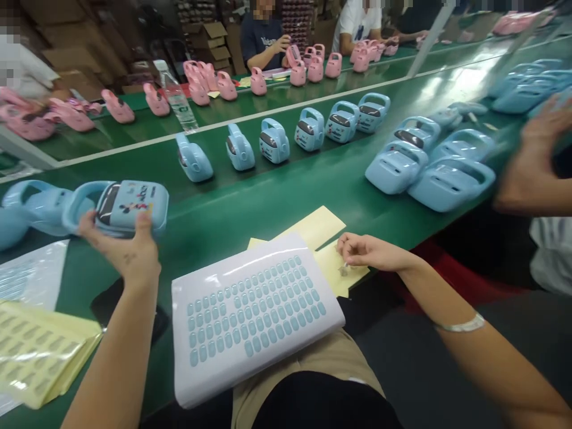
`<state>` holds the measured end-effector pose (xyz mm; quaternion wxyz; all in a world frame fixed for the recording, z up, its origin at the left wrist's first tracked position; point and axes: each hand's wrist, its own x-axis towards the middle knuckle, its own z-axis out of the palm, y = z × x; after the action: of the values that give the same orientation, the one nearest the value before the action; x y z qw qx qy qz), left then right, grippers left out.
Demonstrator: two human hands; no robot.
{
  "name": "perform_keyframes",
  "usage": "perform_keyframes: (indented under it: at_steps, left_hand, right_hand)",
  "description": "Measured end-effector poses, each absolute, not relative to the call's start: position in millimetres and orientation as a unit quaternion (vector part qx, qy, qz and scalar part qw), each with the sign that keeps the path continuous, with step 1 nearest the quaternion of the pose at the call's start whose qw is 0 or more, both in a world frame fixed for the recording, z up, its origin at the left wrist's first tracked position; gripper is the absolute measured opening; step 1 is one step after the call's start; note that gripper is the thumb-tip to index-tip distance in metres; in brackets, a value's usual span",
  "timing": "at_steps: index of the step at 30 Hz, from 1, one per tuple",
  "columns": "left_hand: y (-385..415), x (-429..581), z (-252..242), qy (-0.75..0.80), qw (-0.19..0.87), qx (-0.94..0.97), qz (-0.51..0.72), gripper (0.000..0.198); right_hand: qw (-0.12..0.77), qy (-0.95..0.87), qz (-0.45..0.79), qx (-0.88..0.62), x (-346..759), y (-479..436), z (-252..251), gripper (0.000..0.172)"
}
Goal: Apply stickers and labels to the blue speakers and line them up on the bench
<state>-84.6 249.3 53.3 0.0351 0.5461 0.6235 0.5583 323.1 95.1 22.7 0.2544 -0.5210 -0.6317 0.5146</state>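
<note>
My left hand (129,250) grips a light-blue plastic handled case (140,205) with a dark window and a printed cartoon figure, tilted at the table's left. My right hand (364,251) is closed in a pinch above yellow backing paper (333,271). A small translucent piece (344,270) shows at its fingertips; whether it is a sticker I cannot tell. Between my hands, a white sheet of pale-blue oval stickers (257,310) rests partly over my lap, with a few gaps in its rows. Another yellow sheet (308,229) sticks out behind it.
Several blue cases (274,141) stand in a row on the green surface (250,205); more blue cases (451,182) cluster at right beside a co-worker's blurred hand (531,161). Yellow sticker sheets (40,351) lie at left. Beyond the divider are a bottle (179,101), pink cases (226,86) and people.
</note>
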Motion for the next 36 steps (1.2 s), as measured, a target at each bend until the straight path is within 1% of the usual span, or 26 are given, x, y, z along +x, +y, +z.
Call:
perform_keyframes:
  at_steps: [2, 5, 9, 11, 14, 17, 18, 20, 22, 23, 25, 29, 31, 32, 35, 36]
  left_hand:
    - [278, -86, 66, 0.684, 0.013, 0.527, 0.505, 0.077]
    - [322, -89, 78, 0.704, 0.043, 0.539, 0.46, 0.089]
    - [366, -86, 72, 0.723, 0.074, 0.552, 0.409, 0.097]
    - [379, -82, 64, 0.73, 0.083, 0.56, 0.382, 0.101]
    - [391, -78, 55, 0.723, 0.079, 0.591, 0.349, 0.1]
    - [392, -80, 56, 0.728, 0.083, 0.598, 0.324, 0.111]
    - [390, -81, 58, 0.727, 0.082, 0.604, 0.317, 0.112]
    - [381, -82, 59, 0.712, 0.061, 0.628, 0.309, 0.1]
    - [373, -78, 59, 0.687, 0.008, 0.655, 0.314, 0.074]
    - [371, -74, 58, 0.675, -0.019, 0.668, 0.312, 0.064]
    - [374, -65, 60, 0.646, -0.056, 0.699, 0.301, 0.053]
    - [403, -53, 80, 0.556, -0.132, 0.79, 0.222, 0.053]
    - [420, -54, 94, 0.519, -0.145, 0.825, 0.169, 0.052]
    - [427, -55, 101, 0.51, -0.141, 0.835, 0.152, 0.05]
    - [437, -63, 111, 0.511, -0.134, 0.839, 0.133, 0.033]
    - [437, -66, 112, 0.517, -0.136, 0.834, 0.135, 0.032]
  right_hand:
    - [0.278, -0.604, 0.521, -0.536, 321, 93, 20, 0.049]
    - [0.313, -0.559, 0.527, -0.558, 319, 92, 15, 0.05]
    - [0.367, -0.505, 0.526, -0.577, 315, 91, 12, 0.049]
    - [0.386, -0.491, 0.527, -0.576, 313, 91, 12, 0.05]
    - [0.405, -0.477, 0.528, -0.574, 313, 91, 14, 0.051]
    - [0.415, -0.466, 0.531, -0.573, 312, 90, 14, 0.051]
    - [0.418, -0.464, 0.531, -0.573, 311, 89, 13, 0.051]
    - [0.426, -0.462, 0.525, -0.574, 311, 87, 12, 0.05]
    - [0.431, -0.463, 0.518, -0.577, 311, 86, 10, 0.049]
    - [0.43, -0.463, 0.516, -0.578, 311, 86, 9, 0.048]
    - [0.426, -0.463, 0.516, -0.581, 311, 86, 8, 0.048]
    - [0.427, -0.466, 0.512, -0.582, 310, 86, 6, 0.047]
    - [0.431, -0.471, 0.508, -0.579, 310, 85, 5, 0.046]
    - [0.432, -0.472, 0.506, -0.578, 310, 85, 4, 0.046]
    - [0.428, -0.474, 0.501, -0.584, 310, 86, 2, 0.047]
    - [0.426, -0.474, 0.501, -0.586, 310, 86, 2, 0.047]
